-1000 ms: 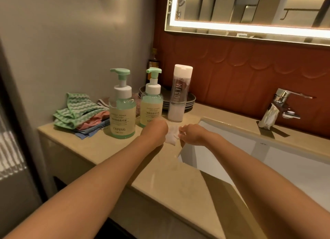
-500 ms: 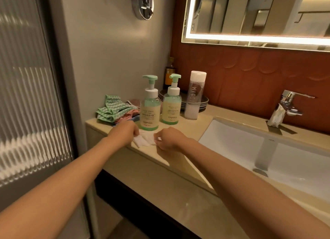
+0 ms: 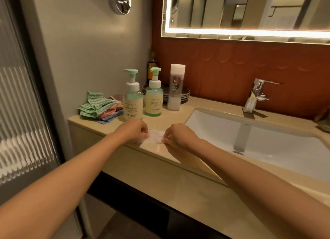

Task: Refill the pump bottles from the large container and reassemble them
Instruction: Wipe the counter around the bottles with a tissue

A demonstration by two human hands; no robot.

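Note:
Two green pump bottles stand upright on the beige counter (image 3: pixel 178 154) with their pumps on: a taller one (image 3: pixel 132 99) at the left and a shorter one (image 3: pixel 154 97) to its right. A tall clear bottle with a white cap (image 3: pixel 175 88) stands right of them. In front of the bottles lies a thin white tissue (image 3: pixel 155 137). My left hand (image 3: pixel 136 130) pinches its left edge and my right hand (image 3: pixel 178 136) pinches its right edge, both with curled fingers, stretching it just above the counter.
Folded green, pink and blue cloths (image 3: pixel 99 107) lie at the counter's left end. Dark plates (image 3: pixel 185 94) are stacked behind the bottles. A white sink (image 3: pixel 267 142) with a chrome tap (image 3: pixel 257 94) lies to the right. A lit mirror (image 3: pixel 250 12) hangs above.
The camera has pulled back and turned left. My hands have moved apart and drawn the tissue wider between them, nearer the counter's front edge. The bottles have not moved.

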